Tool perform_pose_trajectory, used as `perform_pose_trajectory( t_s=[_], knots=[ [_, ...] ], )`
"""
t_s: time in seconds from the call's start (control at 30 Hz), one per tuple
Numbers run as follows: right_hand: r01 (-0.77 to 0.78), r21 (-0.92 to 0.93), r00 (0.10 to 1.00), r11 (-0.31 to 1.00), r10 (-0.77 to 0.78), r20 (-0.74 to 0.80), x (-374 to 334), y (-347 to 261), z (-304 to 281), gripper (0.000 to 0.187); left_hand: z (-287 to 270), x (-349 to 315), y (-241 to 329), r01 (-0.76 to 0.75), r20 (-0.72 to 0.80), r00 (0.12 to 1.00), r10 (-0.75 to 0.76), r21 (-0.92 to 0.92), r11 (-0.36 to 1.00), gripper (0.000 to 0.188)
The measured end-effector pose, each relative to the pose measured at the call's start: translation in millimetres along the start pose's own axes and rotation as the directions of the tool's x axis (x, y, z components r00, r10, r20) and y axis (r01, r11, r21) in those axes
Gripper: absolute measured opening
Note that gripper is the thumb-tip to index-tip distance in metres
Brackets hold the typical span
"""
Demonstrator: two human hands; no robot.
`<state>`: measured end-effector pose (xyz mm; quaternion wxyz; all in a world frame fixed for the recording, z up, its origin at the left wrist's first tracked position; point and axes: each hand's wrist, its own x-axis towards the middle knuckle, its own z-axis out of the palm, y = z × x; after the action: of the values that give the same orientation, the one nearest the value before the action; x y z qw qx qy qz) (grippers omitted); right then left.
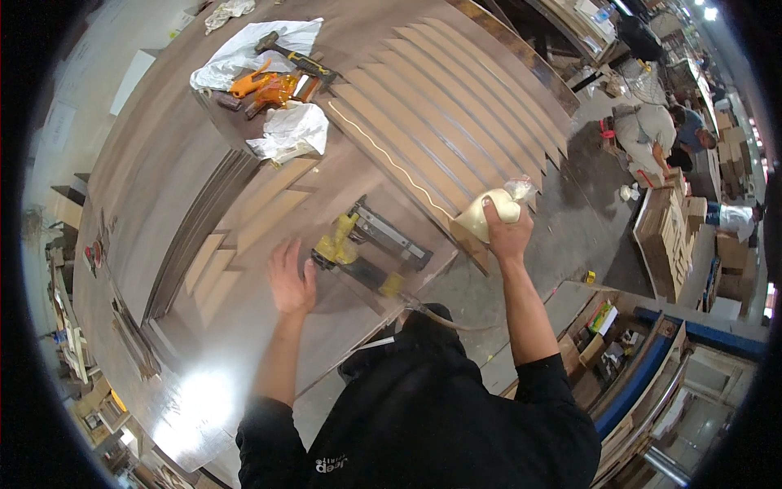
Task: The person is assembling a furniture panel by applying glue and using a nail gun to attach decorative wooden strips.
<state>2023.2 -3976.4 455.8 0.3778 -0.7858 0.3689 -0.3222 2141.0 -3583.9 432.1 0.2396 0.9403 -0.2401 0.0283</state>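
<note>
beside nail gun (358,267), left hand (292,279) outstretched

Okay so the right hand (509,232) covers part of the pale plastic bag (472,222), and most of its fingers are tucked out of sight behind it. The hose (444,320) off the nail gun (395,236) vanishes behind the black sweatshirt (440,407), which the bottom edge chops off. Glare (204,399) at lower left washes out some tabletop (138,220). People (643,130) at upper right? Too tiny to tell what they're handling.
</note>
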Motion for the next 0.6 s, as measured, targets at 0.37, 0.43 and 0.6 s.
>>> perform_pose_trajectory(
  t_s=[0.37, 0.43, 0.6],
  knots=[
    [-0.167, 0.023, 0.986, 0.986, 0.167, -0.013, -37.1, 20.6, -67.3, 0.031, 0.6, 0.1, 1.5, 0.014, 0.019, 1.0, -0.015, 0.041, 0.999, 0.047],
    [-0.138, -0.156, 0.988, 0.978, 0.146, 0.043, -44.4, 15.3, -73.7, 0.031, 2.0, -2.1, -1.9, 0.014, 0.022, 1.0, -0.015, 0.039, 0.999, 0.047],
    [-0.098, -0.106, 0.995, 0.99, 0.101, 0.023, -52.8, 18.2, -90.6, 0.036, 1.4, -0.9, -2.7, 0.017, 0.021, 1.0, -0.018, 0.047, 0.999, 0.048]
  ],
)
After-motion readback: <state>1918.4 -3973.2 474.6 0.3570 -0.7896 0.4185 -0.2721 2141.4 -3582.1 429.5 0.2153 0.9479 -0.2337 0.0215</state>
